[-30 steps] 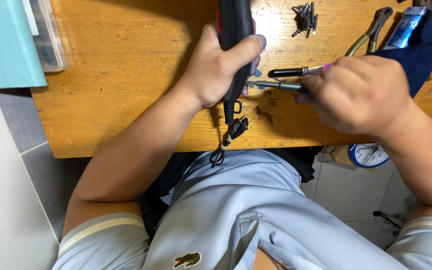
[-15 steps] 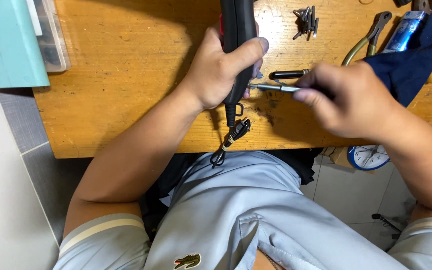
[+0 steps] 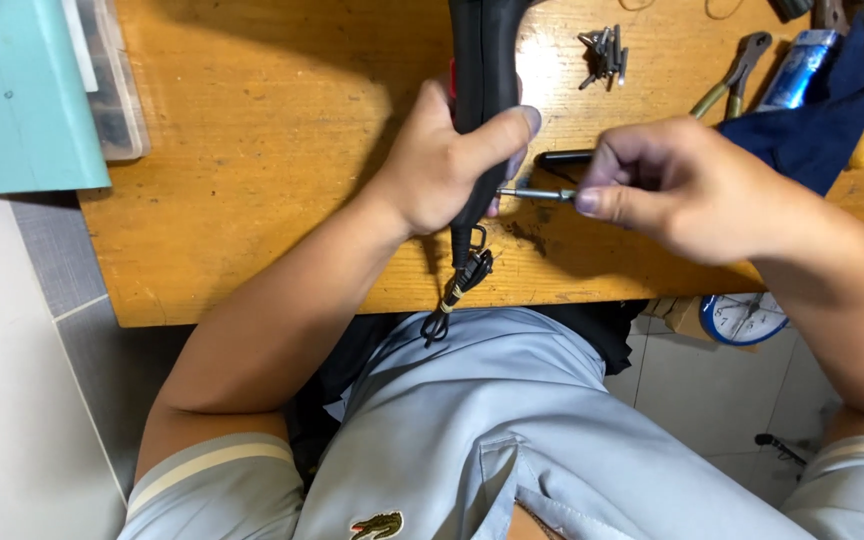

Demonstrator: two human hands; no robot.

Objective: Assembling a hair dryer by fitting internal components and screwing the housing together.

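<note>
Just below the left hand (image 3: 444,165), a short black wrist cord (image 3: 460,290) dangles off the near edge of the wooden table (image 3: 252,200). That hand is closed around a long black tool body (image 3: 479,90), thumb pressed across its side, the body running up and away from the knuckles. Immediately to its right, the right hand (image 3: 682,190) pinches a slim metal screwdriver shaft (image 3: 537,194) between fingertips, its tip meeting the side of the black body beside the left thumb. Behind the right hand's fingers lies a black pen-like handle (image 3: 564,158). Farther out, beyond the right hand, sit a small heap of screws (image 3: 604,52), pliers (image 3: 737,72) and a dark blue cloth (image 3: 812,120). Far to the left of the left hand stands a teal box (image 3: 22,95).
</note>
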